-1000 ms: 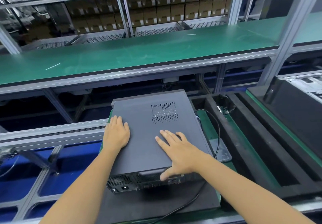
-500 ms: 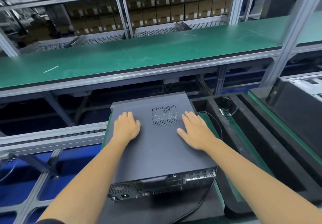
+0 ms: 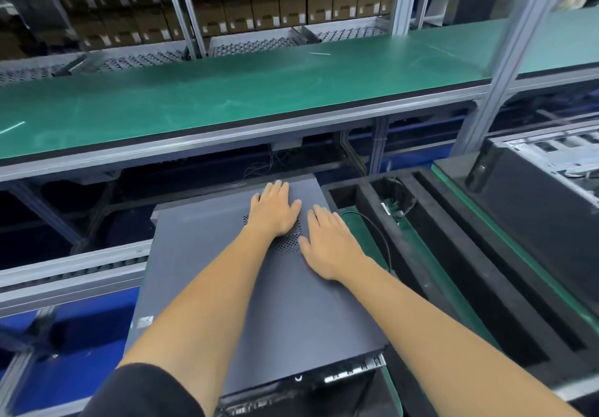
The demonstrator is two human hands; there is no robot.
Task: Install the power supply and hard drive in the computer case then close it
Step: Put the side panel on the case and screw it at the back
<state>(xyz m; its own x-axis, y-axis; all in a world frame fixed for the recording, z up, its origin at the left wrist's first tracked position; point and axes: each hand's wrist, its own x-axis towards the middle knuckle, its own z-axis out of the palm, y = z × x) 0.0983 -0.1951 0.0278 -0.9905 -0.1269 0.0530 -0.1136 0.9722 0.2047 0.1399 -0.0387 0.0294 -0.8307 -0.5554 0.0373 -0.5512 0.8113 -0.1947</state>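
A dark grey computer case lies flat in front of me with its side panel on top, rear ports facing me at the bottom edge. My left hand lies flat on the panel near its far edge, fingers straight, partly covering the perforated vent. My right hand presses flat on the panel just right of the vent, fingers straight. The power supply and hard drive are not visible; the panel hides the inside.
A black cable runs along the case's right side over a green mat. Black foam trays sit to the right, another open case beyond. A green workbench stretches behind; roller rails lie left.
Both hands have slid forward along the panel toward the case's far edge and closer together; the right hand left the rear edge, and the left now covers part of the vent.
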